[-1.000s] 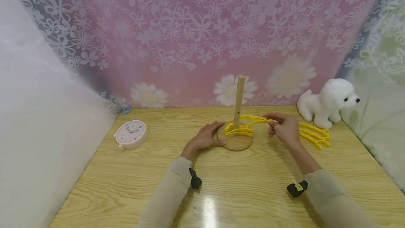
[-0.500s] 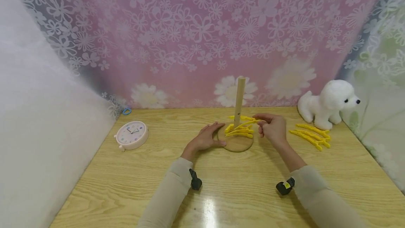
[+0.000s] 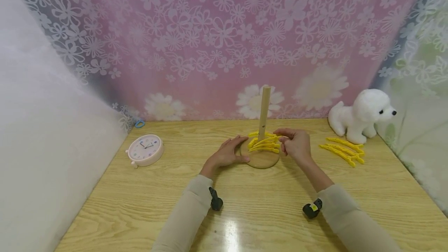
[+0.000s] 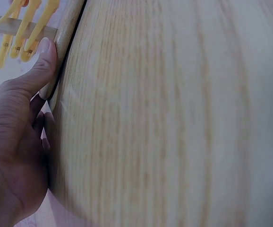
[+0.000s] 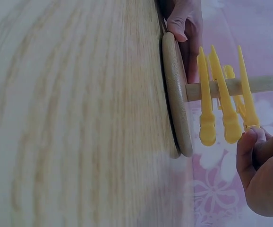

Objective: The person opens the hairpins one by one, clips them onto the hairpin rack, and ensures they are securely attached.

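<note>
A wooden stand has an upright post (image 3: 264, 108) on a round base (image 3: 265, 161). My left hand (image 3: 228, 152) holds the left edge of that base, its thumb lying against the rim in the left wrist view. On the post, low down, two yellow hair clips (image 5: 207, 113) sit one above the other. Between thumb and fingers, my right hand (image 3: 296, 145) pinches the handle end of another yellow hair clip (image 5: 246, 90). That clip is level with the post, above the other two; whether its jaws are clamped on the wood I cannot tell.
Several loose yellow hair clips (image 3: 341, 151) lie to the right on the wooden table (image 3: 266, 205). Behind them sits a white toy dog (image 3: 360, 112). At the left are a pink clock (image 3: 146, 149) and a small blue ring (image 3: 139, 123). A flowered curtain (image 3: 210, 49) hangs behind.
My right hand has moved left with the hair clip, bringing it from beside the stand to around the post. The left hand has stayed on the base.
</note>
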{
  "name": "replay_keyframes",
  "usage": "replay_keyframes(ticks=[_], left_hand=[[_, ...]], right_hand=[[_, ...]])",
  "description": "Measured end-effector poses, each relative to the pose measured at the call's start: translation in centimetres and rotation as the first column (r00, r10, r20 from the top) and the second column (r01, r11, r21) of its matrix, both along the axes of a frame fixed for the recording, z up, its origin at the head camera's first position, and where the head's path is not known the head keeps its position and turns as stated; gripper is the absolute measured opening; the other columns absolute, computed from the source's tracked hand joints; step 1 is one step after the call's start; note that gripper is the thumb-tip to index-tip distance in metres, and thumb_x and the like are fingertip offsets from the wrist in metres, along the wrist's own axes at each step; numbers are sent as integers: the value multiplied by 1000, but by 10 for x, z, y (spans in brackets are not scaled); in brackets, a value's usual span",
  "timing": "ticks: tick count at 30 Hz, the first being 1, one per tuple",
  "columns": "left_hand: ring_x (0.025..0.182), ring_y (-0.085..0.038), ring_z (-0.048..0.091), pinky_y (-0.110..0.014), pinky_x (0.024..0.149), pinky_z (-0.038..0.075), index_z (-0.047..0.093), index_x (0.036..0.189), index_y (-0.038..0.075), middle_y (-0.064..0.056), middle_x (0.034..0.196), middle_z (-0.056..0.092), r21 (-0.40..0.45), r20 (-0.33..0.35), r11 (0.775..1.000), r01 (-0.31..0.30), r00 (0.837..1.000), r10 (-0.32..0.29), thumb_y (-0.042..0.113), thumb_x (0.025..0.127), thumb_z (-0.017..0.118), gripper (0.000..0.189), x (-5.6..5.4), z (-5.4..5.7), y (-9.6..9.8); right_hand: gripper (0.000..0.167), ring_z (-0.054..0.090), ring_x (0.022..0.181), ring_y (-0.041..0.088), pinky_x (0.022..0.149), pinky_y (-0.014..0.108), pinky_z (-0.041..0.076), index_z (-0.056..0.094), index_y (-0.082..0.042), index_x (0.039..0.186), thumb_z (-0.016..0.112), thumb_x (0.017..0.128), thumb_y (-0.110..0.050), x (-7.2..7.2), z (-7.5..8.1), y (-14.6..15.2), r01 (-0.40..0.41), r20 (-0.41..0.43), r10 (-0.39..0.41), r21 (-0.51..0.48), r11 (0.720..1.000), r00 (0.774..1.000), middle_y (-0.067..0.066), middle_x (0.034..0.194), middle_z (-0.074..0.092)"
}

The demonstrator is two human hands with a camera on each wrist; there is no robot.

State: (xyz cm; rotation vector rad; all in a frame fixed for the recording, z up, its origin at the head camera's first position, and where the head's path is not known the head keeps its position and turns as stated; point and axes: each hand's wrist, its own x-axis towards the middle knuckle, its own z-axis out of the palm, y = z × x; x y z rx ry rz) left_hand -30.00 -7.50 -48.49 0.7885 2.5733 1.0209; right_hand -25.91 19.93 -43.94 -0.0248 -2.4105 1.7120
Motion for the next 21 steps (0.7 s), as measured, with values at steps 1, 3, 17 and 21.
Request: replay_keyframes(ticks=[1, 3, 17, 21], left_hand=[[161, -27, 6, -51, 130, 4, 31, 165, 26, -7, 174, 19, -4, 0, 1000, -3, 1000, 3, 45, 94, 77, 87, 0, 0, 0], [162, -28, 6, -50, 130, 4, 32, 165, 26, -7, 174, 18, -9, -1, 1000, -8, 1000, 8, 45, 94, 77, 87, 0, 1, -1], [161, -28, 7, -50, 130, 4, 31, 165, 25, -8, 174, 19, -7, -5, 1000, -6, 1000, 6, 46, 94, 77, 87, 1, 0, -1], [161, -28, 6, -50, 130, 3, 30, 166, 26, -8, 174, 18, -10, -9, 1000, 0, 1000, 0, 46, 94, 76, 87, 0, -1, 0]], right_hand=[[27, 57, 45, 18, 41, 34, 51, 77, 2, 116, 57, 99, 10, 0, 0, 0, -4, -3, 4, 6, 1000, 1000, 26, 98, 76], [26, 57, 45, 20, 40, 32, 49, 77, 2, 117, 58, 100, 9, 0, -1, -1, -15, -8, 15, 16, 1000, 1000, 26, 91, 75], [24, 54, 46, 20, 42, 38, 50, 74, 1, 123, 59, 103, 3, 3, -1, 2, -113, 9, 113, 15, 993, 994, 30, 79, 70], [25, 55, 47, 19, 43, 36, 51, 73, 0, 125, 59, 103, 3, 3, -2, 4, -134, 18, 134, 1, 991, 991, 31, 82, 70]])
